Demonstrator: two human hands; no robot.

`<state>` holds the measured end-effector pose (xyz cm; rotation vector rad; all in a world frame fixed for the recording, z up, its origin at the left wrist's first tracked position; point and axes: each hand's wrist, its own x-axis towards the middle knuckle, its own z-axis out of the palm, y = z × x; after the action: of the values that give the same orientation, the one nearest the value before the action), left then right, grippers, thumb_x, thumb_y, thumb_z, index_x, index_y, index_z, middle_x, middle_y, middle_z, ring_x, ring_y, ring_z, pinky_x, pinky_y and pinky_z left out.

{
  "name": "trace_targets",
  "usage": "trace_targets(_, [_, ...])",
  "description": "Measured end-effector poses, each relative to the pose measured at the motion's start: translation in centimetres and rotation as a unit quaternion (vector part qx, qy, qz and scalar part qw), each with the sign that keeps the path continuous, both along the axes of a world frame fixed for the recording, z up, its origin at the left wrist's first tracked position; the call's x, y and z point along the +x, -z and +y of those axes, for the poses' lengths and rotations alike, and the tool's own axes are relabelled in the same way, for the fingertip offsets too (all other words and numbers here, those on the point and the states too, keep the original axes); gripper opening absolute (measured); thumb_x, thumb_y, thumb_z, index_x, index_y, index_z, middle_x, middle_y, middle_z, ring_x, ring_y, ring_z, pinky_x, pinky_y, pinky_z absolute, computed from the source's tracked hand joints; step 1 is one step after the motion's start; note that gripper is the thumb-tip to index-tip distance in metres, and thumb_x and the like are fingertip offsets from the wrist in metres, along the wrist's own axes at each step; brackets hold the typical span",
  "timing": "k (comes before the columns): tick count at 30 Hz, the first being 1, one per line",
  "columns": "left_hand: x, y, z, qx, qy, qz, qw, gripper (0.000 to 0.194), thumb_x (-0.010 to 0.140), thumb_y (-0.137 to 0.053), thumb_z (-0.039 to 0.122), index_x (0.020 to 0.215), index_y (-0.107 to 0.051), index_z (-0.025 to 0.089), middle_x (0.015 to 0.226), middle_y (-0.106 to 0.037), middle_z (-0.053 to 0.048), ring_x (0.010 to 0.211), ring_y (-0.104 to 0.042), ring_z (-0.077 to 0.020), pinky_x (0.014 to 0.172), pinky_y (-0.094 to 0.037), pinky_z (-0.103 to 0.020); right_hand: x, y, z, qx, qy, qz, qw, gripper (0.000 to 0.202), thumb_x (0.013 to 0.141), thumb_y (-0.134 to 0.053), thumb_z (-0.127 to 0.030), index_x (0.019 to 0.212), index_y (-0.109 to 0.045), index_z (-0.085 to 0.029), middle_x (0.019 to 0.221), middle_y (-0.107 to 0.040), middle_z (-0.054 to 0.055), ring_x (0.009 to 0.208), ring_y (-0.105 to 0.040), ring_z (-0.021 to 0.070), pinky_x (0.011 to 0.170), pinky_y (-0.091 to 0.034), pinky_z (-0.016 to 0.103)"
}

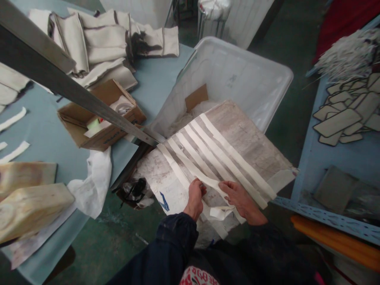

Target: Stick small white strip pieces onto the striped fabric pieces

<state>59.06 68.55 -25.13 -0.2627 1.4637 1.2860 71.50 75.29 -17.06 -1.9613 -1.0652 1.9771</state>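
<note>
A worn, stained board (237, 126) lies tilted in front of me, its far edge over a large translucent tub. Several cream fabric strips (204, 144) run side by side across it. My right hand (239, 200) pinches one cream strip (212, 182), whose loose end curls beneath that hand. Close by on the left, my left hand (195, 198) has its fingers closed at the same strip, thumb and fingertips together. A blue mark shows on the board's left part.
The translucent tub (252, 83) stands beyond the board. On the blue table at left are an open cardboard box (103, 114), folded cream fabric (101, 39) and a yellowed plastic jug (32, 209). A metal bar (74, 87) slants overhead. At right, dark-edged patches (347, 111) lie piled.
</note>
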Motion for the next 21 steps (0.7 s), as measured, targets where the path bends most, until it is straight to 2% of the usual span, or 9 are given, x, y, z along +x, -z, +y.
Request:
trace_targets(9, [0.2, 0.0, 0.3, 0.010, 0.019, 0.000, 1.000, 0.032, 0.088, -0.067, 0.044, 0.070, -0.055, 0.019, 0.065, -0.052, 0.005, 0.056, -0.043, -0.0109, 0.056, -0.037, -0.026, 0.4, 0.7, -0.4, 0.025, -0.017, -0.006, 1.000, 0.042, 0.063, -0.071, -0.057, 0.080, -0.065, -0.018, 0.063, -0.060, -0.002, 0.054, -0.051, 0.0127, 0.048, -0.034, 0.025])
trace_targets(14, [0.1, -0.3, 0.2, 0.018, 0.026, 0.010, 0.999, 0.038, 0.085, -0.063, 0.045, 0.061, -0.046, 0.022, 0.059, -0.044, 0.006, 0.054, -0.039, -0.0105, 0.056, -0.034, -0.026, 0.4, 1.9, -1.4, 0.077, -0.031, -0.022, 0.996, 0.036, 0.067, -0.068, -0.052, 0.079, -0.068, -0.018, 0.066, -0.064, 0.000, 0.061, -0.056, 0.0166, 0.056, -0.042, 0.028])
trace_targets(17, [0.1, -0.5, 0.1, 0.033, 0.038, 0.014, 0.999, 0.035, 0.080, -0.066, 0.049, 0.065, -0.051, 0.022, 0.059, -0.046, 0.006, 0.055, -0.041, -0.0109, 0.056, -0.036, -0.027, 0.2, 2.5, -2.3, 0.111, -0.033, -0.034, 0.993, 0.029, 0.069, -0.067, -0.047, 0.075, -0.068, -0.018, 0.070, -0.067, 0.002, 0.068, -0.060, 0.0194, 0.063, -0.046, 0.030])
trace_targets(21, [0.1, -0.7, -0.2, 0.046, 0.056, 0.026, 0.997, 0.028, 0.076, -0.071, 0.045, 0.073, -0.058, 0.021, 0.061, -0.053, 0.005, 0.058, -0.046, -0.0126, 0.058, -0.038, -0.027, 0.2, 3.2, -3.3, 0.128, -0.034, -0.046, 0.990, 0.028, 0.071, -0.065, -0.046, 0.075, -0.068, -0.019, 0.071, -0.069, 0.003, 0.069, -0.062, 0.0206, 0.065, -0.047, 0.031])
